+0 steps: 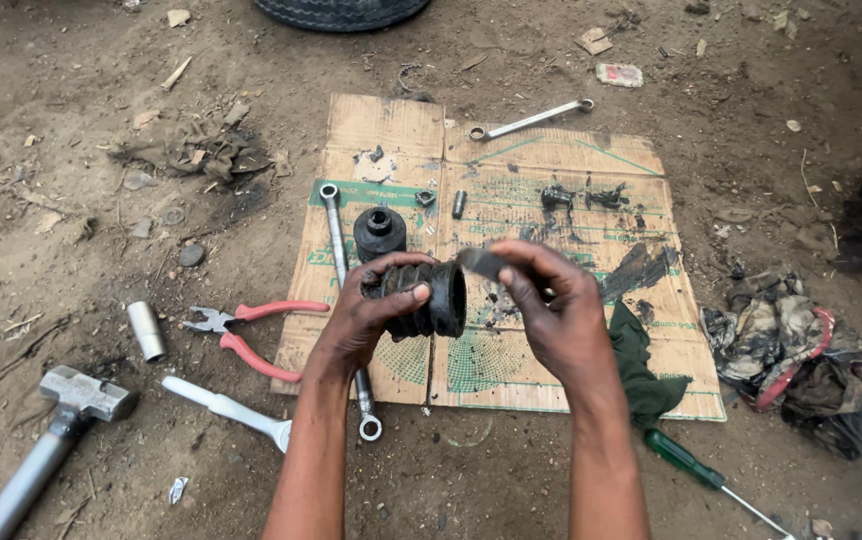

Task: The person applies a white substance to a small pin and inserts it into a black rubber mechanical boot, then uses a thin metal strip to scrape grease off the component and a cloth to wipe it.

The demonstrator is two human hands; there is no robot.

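1. The left hand (366, 305) is closed around a black ribbed rubber boot (429, 297), with the thumb laid across its front and the fingers curled over its top and back.
2. The boot is held above the cardboard, its open mouth turned to the right, towards the other hand.
3. The right hand (551, 310) is held just beside the boot's mouth, its fingers pinched on a small dark flat piece (481, 262) that is raised near the boot's upper rim; what the piece is cannot be told.
4. Both hands are seen over a flattened cardboard sheet (551, 385) laid on the dirt ground (71, 220).
5. Directly behind the left hand, a black round cap-like part (379, 232) is stood on the cardboard, and a long ring spanner (336, 240) is laid along the sheet's left edge, passing under the left wrist.
6. Further back, a second spanner (531, 119) is laid at the cardboard's far edge, with small dark metal parts (581, 196) scattered to its right.
7. To the left, on the dirt, red-handled pliers (246, 330), a short metal sleeve (146, 330), a white-handled tool (226, 408) and a hammer (61, 420) are found.
8. To the right, a dark green cloth (641, 375), a green-handled screwdriver (701, 475) and a heap of dirty rags (801, 360) are seen.
9. A tyre (341, 12) is partly shown at the top edge.
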